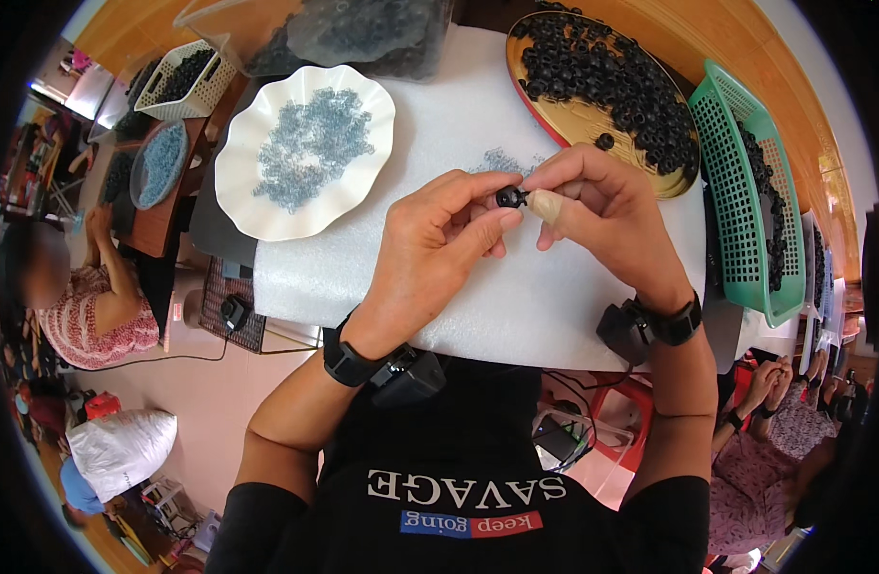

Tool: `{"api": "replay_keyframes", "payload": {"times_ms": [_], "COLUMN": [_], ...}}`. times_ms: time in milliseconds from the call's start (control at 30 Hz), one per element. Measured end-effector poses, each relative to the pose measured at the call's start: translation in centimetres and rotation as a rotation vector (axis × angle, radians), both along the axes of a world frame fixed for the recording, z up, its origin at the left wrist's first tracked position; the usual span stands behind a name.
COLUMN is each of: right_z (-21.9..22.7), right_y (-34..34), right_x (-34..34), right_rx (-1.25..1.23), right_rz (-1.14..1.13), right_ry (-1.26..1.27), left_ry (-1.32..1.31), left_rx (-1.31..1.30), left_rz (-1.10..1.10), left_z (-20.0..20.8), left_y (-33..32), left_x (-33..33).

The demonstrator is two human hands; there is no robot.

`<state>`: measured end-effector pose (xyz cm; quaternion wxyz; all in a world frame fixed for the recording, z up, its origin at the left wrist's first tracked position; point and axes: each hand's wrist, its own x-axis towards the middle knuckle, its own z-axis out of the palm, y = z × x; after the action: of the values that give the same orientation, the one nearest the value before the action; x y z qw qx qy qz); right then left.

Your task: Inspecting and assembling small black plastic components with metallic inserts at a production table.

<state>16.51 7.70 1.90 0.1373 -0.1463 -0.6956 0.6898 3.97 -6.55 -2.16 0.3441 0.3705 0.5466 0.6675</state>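
Here's the small black part (509, 197), up over the white foam sheet (554, 316), the left hand (425, 244) pinching it between thumb and fingers! The right hand (607, 206) pinches its narrow right end. Scalloped white plate (237, 187) to the left, gold tray (557, 107) of black pieces upper right.

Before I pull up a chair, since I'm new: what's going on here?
A person's left hand holds a small black part over a white mat, with the right hand close beside it. Leftward sits a white plate of tiny bluish pieces; rightward, a gold tray holds many black parts, beside a green basket.
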Motion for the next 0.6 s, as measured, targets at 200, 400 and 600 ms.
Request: {"api": "replay_keyframes", "payload": {"times_ms": [200, 400, 600], "right_z": [0.15, 0.14, 0.34], "right_y": [0.04, -0.04, 0.32], "right_x": [0.02, 0.08, 0.10], "right_rx": [-0.004, -0.011, -0.048], "right_rz": [0.034, 0.041, 0.063], "right_ry": [-0.007, 0.001, -0.043], "left_ry": [0.069, 0.110, 0.095], "left_rx": [0.047, 0.023, -0.020], "left_rz": [0.004, -0.008, -0.089], "left_z": [-0.45, -0.01, 0.44], "left_y": [-0.01, -0.05, -0.35], "left_x": [-0.20, -0.29, -0.66]}}
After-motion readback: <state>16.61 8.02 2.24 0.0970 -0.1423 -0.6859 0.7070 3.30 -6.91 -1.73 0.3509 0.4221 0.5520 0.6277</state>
